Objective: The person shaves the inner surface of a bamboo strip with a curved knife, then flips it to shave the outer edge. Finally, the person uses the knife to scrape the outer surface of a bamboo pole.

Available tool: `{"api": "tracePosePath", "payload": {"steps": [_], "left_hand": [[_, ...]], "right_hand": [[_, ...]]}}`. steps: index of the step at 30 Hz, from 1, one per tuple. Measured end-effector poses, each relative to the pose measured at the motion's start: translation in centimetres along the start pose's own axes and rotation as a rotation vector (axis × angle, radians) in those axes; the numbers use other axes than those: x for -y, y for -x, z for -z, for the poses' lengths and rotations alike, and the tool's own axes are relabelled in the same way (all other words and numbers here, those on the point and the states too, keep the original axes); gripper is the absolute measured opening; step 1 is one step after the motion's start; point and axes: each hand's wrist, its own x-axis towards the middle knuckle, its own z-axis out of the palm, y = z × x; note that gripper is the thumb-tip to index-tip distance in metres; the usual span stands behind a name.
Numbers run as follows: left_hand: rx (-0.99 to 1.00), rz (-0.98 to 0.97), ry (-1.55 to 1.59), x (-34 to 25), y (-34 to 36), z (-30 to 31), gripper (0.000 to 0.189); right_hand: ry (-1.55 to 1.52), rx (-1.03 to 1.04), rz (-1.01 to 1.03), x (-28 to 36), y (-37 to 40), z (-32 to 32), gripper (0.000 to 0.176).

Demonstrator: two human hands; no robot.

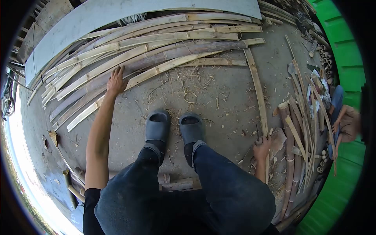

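Note:
My left hand [116,81] reaches out to the pile of split bamboo. Its fingers lie over the edge of a greyish bamboo strip [147,60], the thumb apart from them, and I see no firm grip. On the right, my right hand [261,149] is closed, low by the floor, and overlaps a long pale bamboo strip [256,84] that runs away from me. A thin dark edge shows just beyond its fingers; what it holds is mostly hidden. Beside that hand lies a flat brownish piece [277,141], of a kind I cannot make out.
Shavings [192,84] litter the concrete before my grey slippers [157,125]. Bamboo poles and strips [288,156] lie along the right side, near a green corrugated wall [350,58]. Another person [348,123] sits there. A pale board [117,13] spans the back.

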Motion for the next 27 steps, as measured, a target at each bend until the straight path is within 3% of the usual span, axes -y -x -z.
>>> {"api": "tracePosePath", "payload": {"steps": [4,6,8,15,17,21,23,25,27], "left_hand": [[-0.034,0.098,-0.062,-1.4,-0.1,0.0,0.074],[-0.041,0.091,-0.072,-1.4,-0.4,-0.2,0.074],[-0.042,0.086,-0.088,-1.0,0.2,-0.2,0.074],[-0.031,0.003,-0.131,1.3,-1.5,0.1,0.061],[0.015,-0.027,-0.025,1.5,-1.6,0.7,0.056],[-0.028,-0.128,-0.126,0.7,-0.5,1.5,0.051],[-0.046,-0.093,-0.123,1.1,-0.7,1.4,0.047],[-0.066,-0.096,-0.112,1.5,-0.8,1.4,0.044],[-0.058,-0.123,-0.111,1.8,-0.9,1.5,0.039]], "right_hand": [[0.140,-0.002,0.030,-1.5,-8.6,-3.3,0.060],[0.070,0.281,-0.141,0.1,-11.8,-1.9,0.058],[0.099,0.308,-0.128,-0.2,-12.9,-1.8,0.057],[0.139,0.250,-0.125,0.0,-7.7,4.5,0.055],[0.082,0.171,-0.097,-2.8,-4.3,7.6,0.055],[0.001,0.104,-0.074,-7.1,3.1,15.9,0.047],[-0.844,0.036,-0.554,-11.4,6.6,17.8,0.040],[0.046,0.170,-0.196,-10.4,9.1,21.2,0.038],[0.129,0.222,-0.156,-10.6,12.4,22.3,0.034]]}}
